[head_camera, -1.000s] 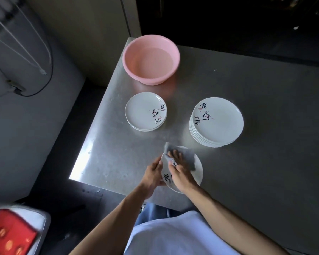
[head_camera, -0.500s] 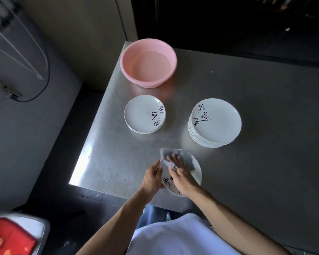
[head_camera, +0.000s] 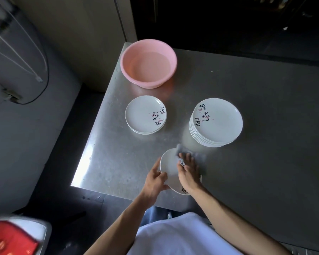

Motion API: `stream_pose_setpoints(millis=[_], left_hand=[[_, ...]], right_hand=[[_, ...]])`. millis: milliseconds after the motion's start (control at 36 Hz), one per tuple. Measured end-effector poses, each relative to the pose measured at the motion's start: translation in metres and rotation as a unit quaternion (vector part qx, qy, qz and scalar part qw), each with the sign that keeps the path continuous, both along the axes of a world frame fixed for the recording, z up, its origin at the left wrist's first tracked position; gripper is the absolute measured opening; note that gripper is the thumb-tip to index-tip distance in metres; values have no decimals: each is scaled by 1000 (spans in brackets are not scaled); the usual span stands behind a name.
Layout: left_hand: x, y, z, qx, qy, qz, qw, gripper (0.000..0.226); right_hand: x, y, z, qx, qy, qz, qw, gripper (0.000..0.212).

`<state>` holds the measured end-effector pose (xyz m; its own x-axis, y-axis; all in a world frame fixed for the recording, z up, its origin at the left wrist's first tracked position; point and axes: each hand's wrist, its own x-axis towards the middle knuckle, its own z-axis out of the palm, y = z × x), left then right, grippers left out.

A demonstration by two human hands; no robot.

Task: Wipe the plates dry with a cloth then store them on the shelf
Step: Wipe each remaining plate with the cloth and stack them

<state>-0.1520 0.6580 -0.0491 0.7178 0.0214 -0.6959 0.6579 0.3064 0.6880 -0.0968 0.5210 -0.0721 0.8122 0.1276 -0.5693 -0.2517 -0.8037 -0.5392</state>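
A white plate with black writing lies near the table's front edge. My left hand grips its left rim. My right hand presses a grey cloth flat onto the plate's right half, fingers spread. A tall stack of white plates stands beyond them to the right. A low stack of smaller plates sits to the left of that.
A pink basin holding water stands at the far left corner of the steel table. The table's left edge drops to a dark floor. A red and white object lies at the lower left.
The cloth and my right hand have swept from the plate's left part to its right side. More bare plate shows on the left. My left hand stays on the rim.
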Motion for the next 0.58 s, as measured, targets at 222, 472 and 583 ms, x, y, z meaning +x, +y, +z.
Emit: stream_pose_setpoints(millis=[222,472,583], left_hand=[[-3,-3,8,7,3,-24,1000,30],[-5,0,4,6,48,129,990,31],[1,8,1,57,53,81,994,20]], right_hand=[[-19,4,15,220,-8,150,964,40],[5,20,30,98,73,-73,990,64],[-14,22,29,238,63,-13,969,68]])
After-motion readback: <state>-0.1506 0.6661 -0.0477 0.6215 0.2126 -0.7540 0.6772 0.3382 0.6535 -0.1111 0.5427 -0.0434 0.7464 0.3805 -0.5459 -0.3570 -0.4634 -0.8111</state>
